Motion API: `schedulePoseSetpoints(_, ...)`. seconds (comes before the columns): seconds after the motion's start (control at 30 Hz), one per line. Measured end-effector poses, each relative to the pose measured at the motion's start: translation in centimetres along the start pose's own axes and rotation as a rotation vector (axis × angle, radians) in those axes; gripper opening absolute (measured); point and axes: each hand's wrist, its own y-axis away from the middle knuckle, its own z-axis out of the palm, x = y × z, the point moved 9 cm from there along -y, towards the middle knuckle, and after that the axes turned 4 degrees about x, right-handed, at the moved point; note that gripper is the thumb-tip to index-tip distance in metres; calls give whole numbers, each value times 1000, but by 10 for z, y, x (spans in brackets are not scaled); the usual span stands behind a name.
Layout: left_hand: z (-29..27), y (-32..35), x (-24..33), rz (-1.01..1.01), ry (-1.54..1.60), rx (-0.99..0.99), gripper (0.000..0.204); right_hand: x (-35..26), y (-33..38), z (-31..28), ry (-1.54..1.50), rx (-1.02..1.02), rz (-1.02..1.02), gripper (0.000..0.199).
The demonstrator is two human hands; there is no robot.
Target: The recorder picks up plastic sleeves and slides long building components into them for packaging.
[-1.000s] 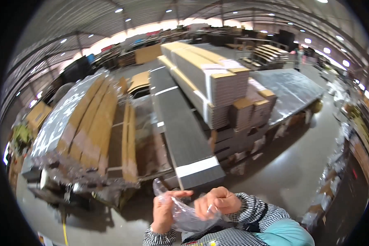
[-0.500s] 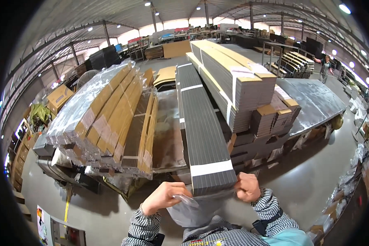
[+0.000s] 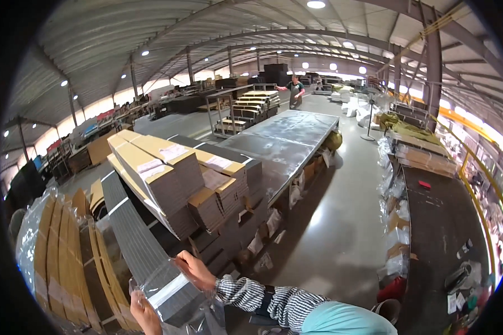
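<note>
A long dark grey bundle (image 3: pixel 127 231) with a white band near its end lies on a stack and points toward me. A clear plastic bag (image 3: pixel 161 274) is drawn over that near end. My right hand (image 3: pixel 194 269), on a striped sleeve, grips the bag's upper edge on the bundle's right side. My left hand (image 3: pixel 143 314) holds the bag at the lower left, by the bundle's end face. The bag's lower part hangs crumpled below the bundle.
Tall stacks of flat cardboard boxes (image 3: pixel 162 173) stand right of the bundle. Plastic-wrapped brown stacks (image 3: pixel 56 251) lie at the left. A long metal table (image 3: pixel 288 134) runs away ahead, with a person (image 3: pixel 293 92) at its far end. A dark worktop (image 3: pixel 439 223) with small items runs along the right.
The view has swung to the right. My hands have shifted to the lower left, and the clear bag, held loose in front of me before, now covers the bundle's end.
</note>
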Motion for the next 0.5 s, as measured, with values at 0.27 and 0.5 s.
schedulePoseSetpoints(0.27,-4,83,62,-111,316,-416,10,-17,66,-22,-183,-99,46,19)
schedulePoseSetpoints(0.5,-21,53,41,265,83,44,7,-41,32,-31,382,-12,-224,15)
